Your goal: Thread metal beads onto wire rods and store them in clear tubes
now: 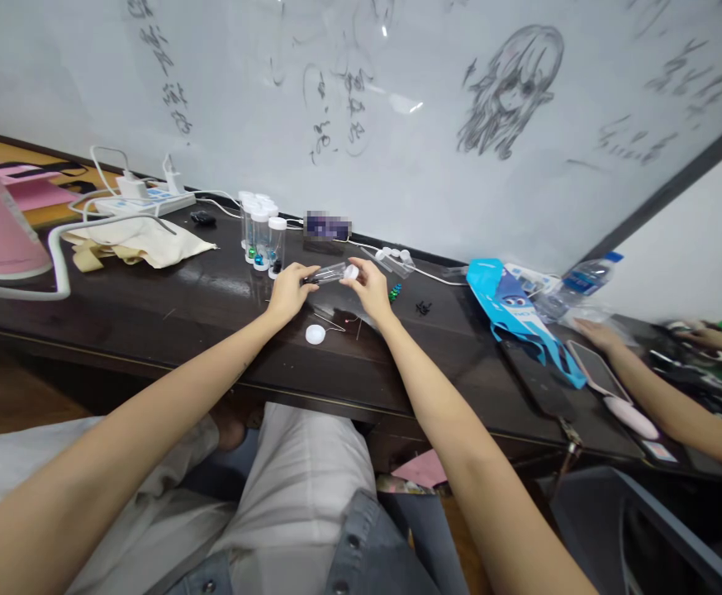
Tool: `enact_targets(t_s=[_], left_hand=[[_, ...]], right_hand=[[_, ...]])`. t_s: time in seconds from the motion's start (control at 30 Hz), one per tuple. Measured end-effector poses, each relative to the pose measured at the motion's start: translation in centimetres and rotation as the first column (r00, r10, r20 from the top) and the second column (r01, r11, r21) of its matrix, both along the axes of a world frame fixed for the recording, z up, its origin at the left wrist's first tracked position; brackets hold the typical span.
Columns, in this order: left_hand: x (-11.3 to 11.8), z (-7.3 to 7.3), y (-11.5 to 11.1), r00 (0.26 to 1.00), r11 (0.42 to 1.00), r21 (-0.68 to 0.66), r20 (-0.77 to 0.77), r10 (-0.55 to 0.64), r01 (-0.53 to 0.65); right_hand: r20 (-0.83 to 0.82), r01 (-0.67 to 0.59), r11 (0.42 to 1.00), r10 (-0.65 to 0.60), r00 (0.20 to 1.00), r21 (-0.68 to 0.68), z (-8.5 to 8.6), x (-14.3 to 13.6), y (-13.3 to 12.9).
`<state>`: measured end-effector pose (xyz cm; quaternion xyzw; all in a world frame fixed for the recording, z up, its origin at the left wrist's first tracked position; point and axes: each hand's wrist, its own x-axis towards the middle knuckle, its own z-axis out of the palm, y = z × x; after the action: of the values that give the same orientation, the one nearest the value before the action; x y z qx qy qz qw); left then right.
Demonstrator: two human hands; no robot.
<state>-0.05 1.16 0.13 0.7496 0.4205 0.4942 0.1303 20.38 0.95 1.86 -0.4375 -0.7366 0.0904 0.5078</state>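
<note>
the left hand grips the far left end of a clear tube, thumb and fingers closed around it. the right hand pinches a white cap at the tube's other end; whether the cap is fully seated cannot be told. the tube is held almost level, above the dark surface and between the two hands.

taking the held tube as the centre of the dial, a cluster of upright tubes with white caps stands at 10 o'clock, some with green or blue beads inside. a blurred-out purple box sits at 12 o'clock, in front of the whiteboard. just above 3 o'clock lie loose clear tubes and some white caps; slightly below 3 o'clock is a short row of green and blue beads, with small black pieces farther out towards 4. near 6 o'clock a round white lid lies flat, thin wires beside it. a cream cloth pouch lies at 9 o'clock. well out between 3 and 4, another person's hand is near a phone.
</note>
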Motion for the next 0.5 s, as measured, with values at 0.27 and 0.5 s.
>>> enact_targets(t_s=[0.27, 0.5], left_hand=[[-0.04, 0.24, -0.17, 0.999, 1.000, -0.008, -0.011, -0.030, 0.030], [-0.19, 0.29, -0.22, 0.999, 0.999, -0.014, -0.009, -0.048, 0.048]], right_hand=[[-0.043, -0.069, 0.998, 0.069, 0.997, -0.004, -0.38, -0.09, -0.20], [-0.018, -0.137, 0.991, 0.137, 0.990, -0.008, -0.39, 0.13, -0.26]])
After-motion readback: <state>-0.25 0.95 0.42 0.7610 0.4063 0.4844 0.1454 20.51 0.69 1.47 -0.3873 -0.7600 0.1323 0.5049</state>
